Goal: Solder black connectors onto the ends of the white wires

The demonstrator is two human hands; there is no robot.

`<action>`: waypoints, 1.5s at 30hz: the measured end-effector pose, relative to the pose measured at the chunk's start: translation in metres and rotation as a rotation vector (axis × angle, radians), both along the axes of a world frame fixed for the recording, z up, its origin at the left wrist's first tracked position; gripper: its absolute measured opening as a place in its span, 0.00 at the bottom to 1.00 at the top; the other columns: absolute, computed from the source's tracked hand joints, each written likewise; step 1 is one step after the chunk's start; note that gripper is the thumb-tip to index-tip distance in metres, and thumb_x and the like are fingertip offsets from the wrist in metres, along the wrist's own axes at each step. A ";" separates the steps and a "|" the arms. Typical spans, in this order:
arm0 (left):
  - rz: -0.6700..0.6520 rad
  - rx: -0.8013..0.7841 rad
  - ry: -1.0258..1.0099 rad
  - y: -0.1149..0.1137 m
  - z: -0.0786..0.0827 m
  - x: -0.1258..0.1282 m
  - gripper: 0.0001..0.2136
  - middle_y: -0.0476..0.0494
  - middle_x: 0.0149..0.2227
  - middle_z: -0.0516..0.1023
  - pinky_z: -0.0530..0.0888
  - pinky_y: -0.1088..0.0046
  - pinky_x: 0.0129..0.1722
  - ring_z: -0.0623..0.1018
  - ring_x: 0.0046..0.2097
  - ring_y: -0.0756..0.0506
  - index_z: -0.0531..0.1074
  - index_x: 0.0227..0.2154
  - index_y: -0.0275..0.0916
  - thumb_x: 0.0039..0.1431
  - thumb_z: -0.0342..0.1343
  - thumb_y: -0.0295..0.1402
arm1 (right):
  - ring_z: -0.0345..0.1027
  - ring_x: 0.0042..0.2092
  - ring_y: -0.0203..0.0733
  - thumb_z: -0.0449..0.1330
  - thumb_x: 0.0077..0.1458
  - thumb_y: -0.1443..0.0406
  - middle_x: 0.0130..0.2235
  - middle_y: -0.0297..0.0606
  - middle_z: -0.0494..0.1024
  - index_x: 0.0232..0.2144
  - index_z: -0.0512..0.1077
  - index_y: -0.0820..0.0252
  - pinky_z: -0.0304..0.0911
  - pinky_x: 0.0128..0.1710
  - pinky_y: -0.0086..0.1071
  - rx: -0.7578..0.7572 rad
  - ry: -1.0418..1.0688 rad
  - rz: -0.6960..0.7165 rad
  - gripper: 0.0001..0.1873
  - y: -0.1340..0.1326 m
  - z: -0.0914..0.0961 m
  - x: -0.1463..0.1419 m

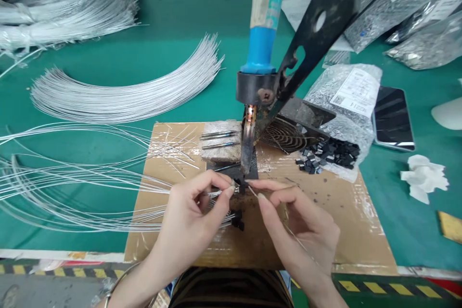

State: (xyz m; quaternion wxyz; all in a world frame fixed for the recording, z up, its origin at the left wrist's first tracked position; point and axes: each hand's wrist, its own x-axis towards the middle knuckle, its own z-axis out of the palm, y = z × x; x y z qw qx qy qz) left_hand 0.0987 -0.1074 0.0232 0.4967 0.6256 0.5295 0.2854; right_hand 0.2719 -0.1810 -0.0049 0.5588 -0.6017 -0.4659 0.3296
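My left hand [197,216] is closed in a pinch on thin white wires [155,180], close to a small metal piece at their tip. In my right hand [301,221], a thin strand of solder wire [296,239] is pinched between thumb and finger, its end pointing at that metal piece. Just above both fingertips hangs the tip of a blue-handled soldering iron [262,48], held upright in a black stand [315,24]. Below my left fingers lie wire ends with small black connectors [237,220], partly covered by the hand.
Cardboard [361,236] covers the work area. A wrapped pad [221,154] carries metal-tipped wires. Bundled white wires [126,98] lie at left. Black parts [332,151] spill from a plastic bag [355,101], beside a phone [393,118] and crumpled tissue [424,178].
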 end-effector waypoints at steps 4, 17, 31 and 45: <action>-0.022 0.231 0.111 -0.016 -0.006 -0.014 0.07 0.50 0.38 0.85 0.69 0.76 0.26 0.73 0.26 0.53 0.79 0.34 0.43 0.68 0.62 0.25 | 0.83 0.48 0.40 0.71 0.63 0.61 0.43 0.34 0.88 0.30 0.76 0.52 0.74 0.56 0.28 -0.145 0.080 -0.248 0.10 -0.008 0.006 0.008; -0.011 0.676 0.293 -0.041 -0.035 -0.038 0.11 0.40 0.44 0.83 0.82 0.65 0.42 0.83 0.43 0.43 0.80 0.47 0.42 0.67 0.63 0.22 | 0.84 0.40 0.37 0.77 0.55 0.53 0.38 0.33 0.89 0.30 0.79 0.55 0.75 0.50 0.20 -0.156 -0.124 -0.400 0.16 -0.039 -0.040 0.059; -0.104 0.823 0.713 0.089 -0.035 -0.109 0.13 0.36 0.48 0.81 0.78 0.51 0.50 0.79 0.49 0.34 0.81 0.50 0.39 0.67 0.69 0.38 | 0.86 0.43 0.44 0.76 0.53 0.47 0.40 0.38 0.89 0.31 0.78 0.55 0.79 0.51 0.26 -0.321 -0.052 -0.420 0.21 -0.036 -0.029 0.049; -0.043 0.811 0.600 0.100 -0.040 -0.087 0.08 0.36 0.46 0.85 0.76 0.56 0.48 0.81 0.48 0.37 0.79 0.39 0.39 0.73 0.56 0.31 | 0.85 0.43 0.45 0.76 0.53 0.44 0.39 0.38 0.89 0.32 0.79 0.57 0.80 0.50 0.27 -0.340 -0.028 -0.407 0.23 -0.035 -0.032 0.054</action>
